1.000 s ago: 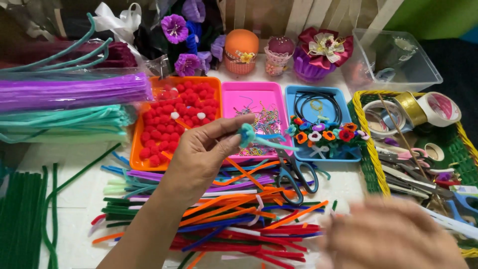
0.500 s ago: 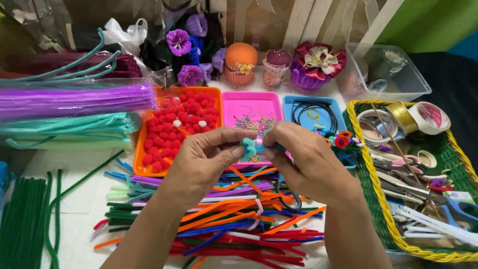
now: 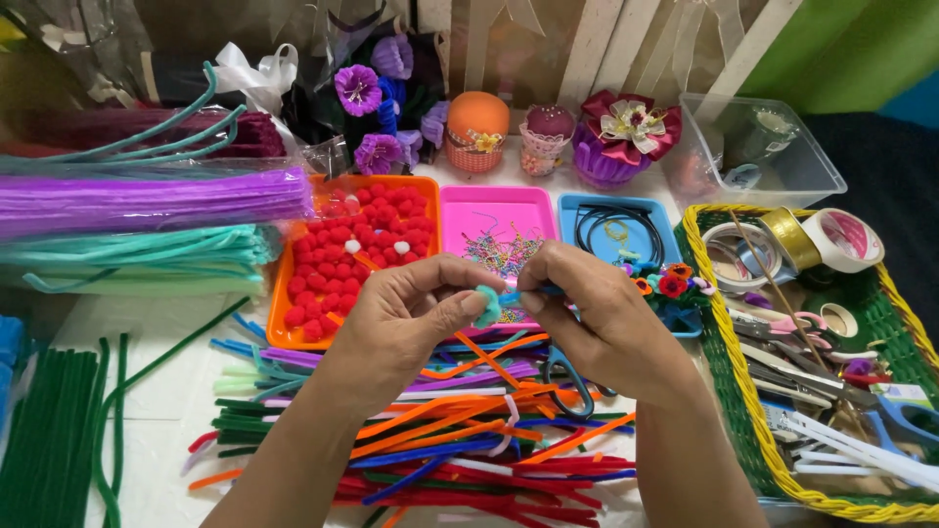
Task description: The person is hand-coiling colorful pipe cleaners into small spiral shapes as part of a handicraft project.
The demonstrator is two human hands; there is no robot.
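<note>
Loose pipe cleaners (image 3: 460, 440) sprawl along the table's near edge, partly hidden under both forearms. Above them, the left hand (image 3: 396, 328) and right hand (image 3: 602, 318) pinch a small teal coil (image 3: 488, 306), mostly covered by fingertips. Behind sits the orange tray (image 3: 293, 284).

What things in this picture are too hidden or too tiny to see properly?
- Teal fuzzy piece, head view: the left hand and right hand pinch it, so its full shape is hidden.
- Scissors, head view: the right hand covers the blades.
- Pink tray, head view: the bits inside are too small to tell.
- Basket, head view: cut off by the right edge.
</note>
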